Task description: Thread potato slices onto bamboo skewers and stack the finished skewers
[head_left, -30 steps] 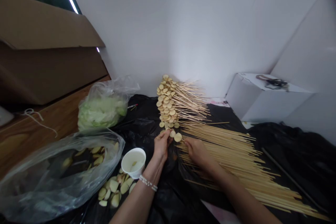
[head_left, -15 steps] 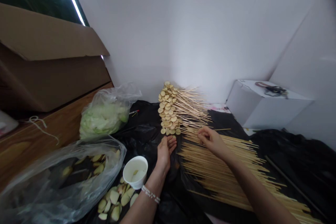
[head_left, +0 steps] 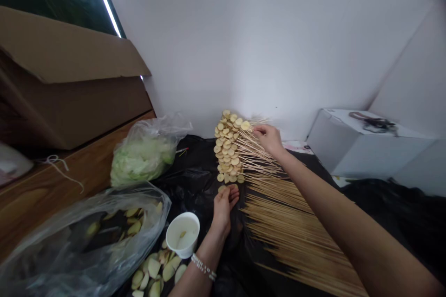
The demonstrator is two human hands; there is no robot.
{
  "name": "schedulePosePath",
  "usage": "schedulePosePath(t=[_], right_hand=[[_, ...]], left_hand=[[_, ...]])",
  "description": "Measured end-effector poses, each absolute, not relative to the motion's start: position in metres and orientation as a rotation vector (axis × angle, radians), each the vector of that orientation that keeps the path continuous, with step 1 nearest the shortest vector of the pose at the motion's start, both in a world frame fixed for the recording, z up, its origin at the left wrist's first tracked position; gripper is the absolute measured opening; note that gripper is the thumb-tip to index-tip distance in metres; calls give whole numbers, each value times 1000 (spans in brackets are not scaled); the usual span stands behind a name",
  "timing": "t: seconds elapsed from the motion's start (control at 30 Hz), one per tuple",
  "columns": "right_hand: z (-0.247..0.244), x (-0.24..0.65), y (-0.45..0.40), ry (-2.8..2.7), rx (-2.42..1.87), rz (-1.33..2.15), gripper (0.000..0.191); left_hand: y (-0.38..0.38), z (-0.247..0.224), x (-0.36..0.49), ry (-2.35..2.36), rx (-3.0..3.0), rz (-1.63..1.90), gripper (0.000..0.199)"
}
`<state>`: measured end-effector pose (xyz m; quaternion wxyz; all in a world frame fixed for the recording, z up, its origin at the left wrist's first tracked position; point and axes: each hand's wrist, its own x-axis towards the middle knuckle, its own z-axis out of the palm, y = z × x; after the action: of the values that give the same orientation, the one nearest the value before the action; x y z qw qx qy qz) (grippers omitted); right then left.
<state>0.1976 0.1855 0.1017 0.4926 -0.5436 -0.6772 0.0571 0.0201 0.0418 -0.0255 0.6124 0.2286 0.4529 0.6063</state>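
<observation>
My right hand point(head_left: 269, 139) is closed in a pinch on a thin wooden skewer, over the far end of a pile of skewered slices. Pale round potato slices point(head_left: 228, 148) overlap along the pile's left side, and its bare sticks point(head_left: 261, 153) point right. One slice point(head_left: 245, 125) shows just left of my right fingertips. Near the pile's close end, my left hand point(head_left: 225, 206) has its fingers curled, with potato slices point(head_left: 222, 189) peeking out past them; how many is hidden. A bracelet circles the left wrist.
Loose bamboo skewers point(head_left: 299, 232) lie in a broad layer on black plastic. At left are a white tub point(head_left: 183, 234), loose slices point(head_left: 153, 269), an open clear bag point(head_left: 87, 241) and a bag of pale green vegetable point(head_left: 142, 158). A white box point(head_left: 362, 144) stands right, a cardboard box point(head_left: 69, 102) left.
My right hand has moved away from me, from above the loose skewers to the far end of the pile. My left hand has stayed near the pile's close end.
</observation>
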Motion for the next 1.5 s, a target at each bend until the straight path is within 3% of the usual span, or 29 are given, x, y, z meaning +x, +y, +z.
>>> schedulePosePath(t=[0.3, 0.63, 0.97, 1.2, 1.5], right_hand=[[96, 158, 251, -1711, -1385, 88, 22], [99, 156, 252, -1835, -1427, -37, 24], [89, 192, 172, -1860, -1298, -133, 23], [48, 227, 89, -1809, -1326, 111, 21], [5, 260, 51, -2026, -1602, 375, 16]], left_hand=[[45, -28, 20, 1050, 477, 1380, 20], [42, -26, 20, 1049, 478, 1385, 22], [43, -25, 20, 1050, 495, 1380, 21], [43, -21, 22, 1041, 517, 1378, 12], [44, -20, 23, 1056, 546, 1381, 10]])
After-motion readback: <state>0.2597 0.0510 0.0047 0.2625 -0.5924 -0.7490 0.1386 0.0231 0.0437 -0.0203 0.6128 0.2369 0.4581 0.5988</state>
